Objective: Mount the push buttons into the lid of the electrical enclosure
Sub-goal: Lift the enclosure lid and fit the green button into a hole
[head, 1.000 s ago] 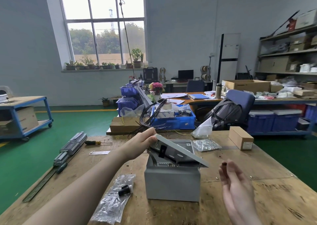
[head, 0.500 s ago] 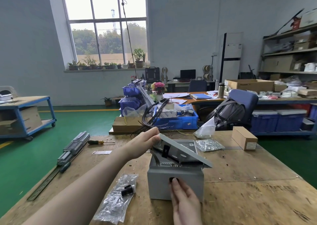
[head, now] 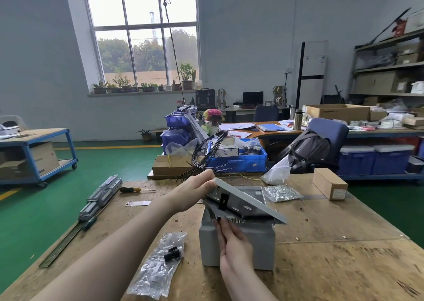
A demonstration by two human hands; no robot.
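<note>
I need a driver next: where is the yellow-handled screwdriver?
The yellow-handled screwdriver lies on the workbench's far left, between the grey terminal rail and the left hand.

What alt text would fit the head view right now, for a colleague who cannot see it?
A left hand tilts up the grey lid of an electrical enclosure on a wooden workbench, while the right hand raises a small black part toward the lid's underside. A plastic bag lies to the left.

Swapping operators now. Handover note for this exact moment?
Left hand: holds the lid tilted up by its far-left edge, over the grey enclosure.
Right hand: pinching a small dark part just under the lid.
Done: one black piece already sits in the lid.
Left: other holes look empty; another black button lies in the plastic bag.
</note>
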